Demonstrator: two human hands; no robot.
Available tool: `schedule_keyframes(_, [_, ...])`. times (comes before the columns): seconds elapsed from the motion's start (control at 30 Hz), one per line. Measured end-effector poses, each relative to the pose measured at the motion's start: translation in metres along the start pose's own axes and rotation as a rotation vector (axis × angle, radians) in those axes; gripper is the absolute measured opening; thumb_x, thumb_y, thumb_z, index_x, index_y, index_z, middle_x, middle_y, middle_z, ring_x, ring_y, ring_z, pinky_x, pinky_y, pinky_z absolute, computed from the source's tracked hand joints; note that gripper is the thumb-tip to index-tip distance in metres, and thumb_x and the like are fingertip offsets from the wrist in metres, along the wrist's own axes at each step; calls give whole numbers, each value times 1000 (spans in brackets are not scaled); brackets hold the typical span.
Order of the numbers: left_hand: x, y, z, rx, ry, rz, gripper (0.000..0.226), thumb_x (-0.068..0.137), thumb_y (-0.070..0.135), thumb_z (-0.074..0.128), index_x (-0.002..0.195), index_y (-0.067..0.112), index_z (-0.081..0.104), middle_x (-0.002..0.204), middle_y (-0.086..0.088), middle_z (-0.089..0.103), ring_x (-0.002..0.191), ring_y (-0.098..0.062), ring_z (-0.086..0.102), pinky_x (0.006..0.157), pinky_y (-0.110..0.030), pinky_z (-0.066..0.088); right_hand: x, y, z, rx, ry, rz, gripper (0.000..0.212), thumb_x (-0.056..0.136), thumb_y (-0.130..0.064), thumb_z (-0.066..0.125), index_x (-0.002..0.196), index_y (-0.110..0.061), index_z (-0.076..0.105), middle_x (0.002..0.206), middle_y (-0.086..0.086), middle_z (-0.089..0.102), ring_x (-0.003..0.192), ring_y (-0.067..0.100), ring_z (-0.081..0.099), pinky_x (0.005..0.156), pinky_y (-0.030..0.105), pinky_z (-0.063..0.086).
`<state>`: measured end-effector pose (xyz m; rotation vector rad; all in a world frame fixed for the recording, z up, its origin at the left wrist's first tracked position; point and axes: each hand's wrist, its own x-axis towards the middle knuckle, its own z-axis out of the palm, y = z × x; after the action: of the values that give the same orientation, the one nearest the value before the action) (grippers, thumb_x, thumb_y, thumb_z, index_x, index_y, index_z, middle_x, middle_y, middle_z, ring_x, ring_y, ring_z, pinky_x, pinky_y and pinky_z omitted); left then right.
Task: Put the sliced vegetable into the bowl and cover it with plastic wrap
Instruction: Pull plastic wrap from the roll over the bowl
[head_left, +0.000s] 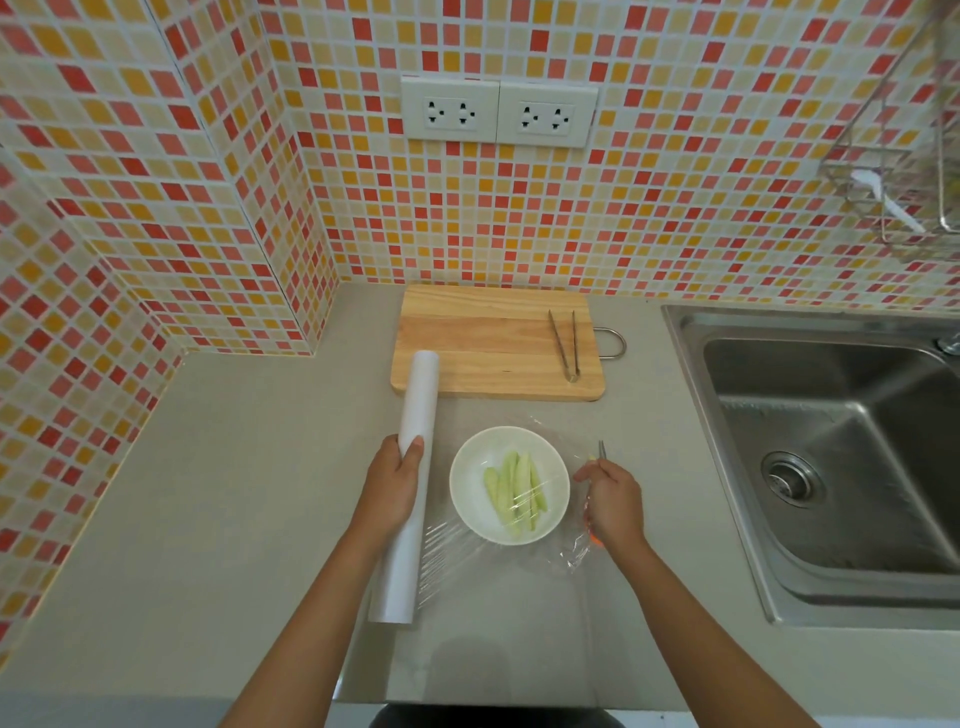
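A white bowl (467, 499) stands on the grey counter and holds several pale green vegetable slices (514, 491). A clear sheet of plastic wrap (571, 558) stretches over the bowl from a long white roll (415, 415) lying to its left. My left hand (395, 488) grips that roll near its middle. Right of the bowl, my right hand (613, 506) holds what look like scissors (601, 451), with thin metal tips pointing away from me and an orange handle showing under the palm. The wrap's loose end lies crumpled beneath this hand.
A wooden cutting board (483, 338) lies behind the bowl with metal tongs (563, 343) on its right side. A steel sink (831, 441) fills the right. Tiled walls close the back and left; a wire rack (893, 156) hangs upper right.
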<state>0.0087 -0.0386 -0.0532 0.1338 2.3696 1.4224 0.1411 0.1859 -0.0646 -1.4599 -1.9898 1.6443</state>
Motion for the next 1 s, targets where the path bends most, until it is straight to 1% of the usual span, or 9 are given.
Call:
schedule_keyframes(0.17, [-2,2,-1,38,5,12,28,100,39,39,102,14,50,88,2,56,77,-7,53,61,-24,38,2,0,-1,18,75,47,37,93,-27,41,66,-14,62,55,4,53,48,26,50,53,34,42])
schedule_keyframes(0.27, [-3,3,-3,38,16,19,27,100,38,39,100,13,50,86,3,55,75,-7,53,60,-24,37,3,-1,-7,-128,115,-31,39,95,-31,40,70,-10,62,62,9,62,59,32,61,62,38,49])
schedule_keyframes(0.43, [-6,8,-1,54,17,35,28,100,37,40,98,11,50,83,2,54,71,-10,52,59,-26,37,-1,-8,-16,-347,263,-124,35,96,-25,44,72,-4,56,65,7,59,66,32,57,59,34,41])
schedule_keyframes(0.57, [-7,10,-1,60,21,46,30,100,37,39,98,9,50,83,1,53,70,-11,52,59,-27,37,-9,-21,-14,-329,388,-394,23,99,-20,43,97,-7,62,93,6,62,85,25,58,69,31,41])
schedule_keyframes(0.67, [-7,12,0,71,22,46,29,100,36,39,100,10,50,83,1,53,71,-11,52,58,-27,37,-25,-29,2,-172,178,-660,32,99,-18,38,120,-6,59,116,-2,58,106,12,53,94,18,39])
schedule_keyframes(0.73, [-7,13,0,76,28,49,28,100,36,39,99,10,50,82,2,52,70,-10,51,57,-26,36,-34,-27,15,-122,1,-679,35,101,-15,37,129,-6,55,127,-4,53,119,7,48,101,5,29])
schedule_keyframes(0.77, [-7,13,0,76,28,50,28,100,35,39,99,10,50,81,3,52,69,-9,51,57,-26,36,-36,-23,20,-110,-62,-646,35,101,-14,37,133,-6,52,132,-3,52,124,7,46,104,7,28])
schedule_keyframes(0.9, [-6,10,0,70,28,44,28,100,36,39,100,10,50,84,3,53,74,-11,53,59,-24,36,-34,-10,32,-83,-146,-499,39,102,-12,36,139,-7,47,144,4,48,135,15,41,116,33,30])
schedule_keyframes(1.0, [-6,8,0,72,30,44,29,101,36,38,100,9,50,85,3,52,74,-9,52,60,-24,36,-34,-4,36,-61,-132,-510,39,102,-11,36,139,-7,46,143,4,48,135,16,42,115,34,30])
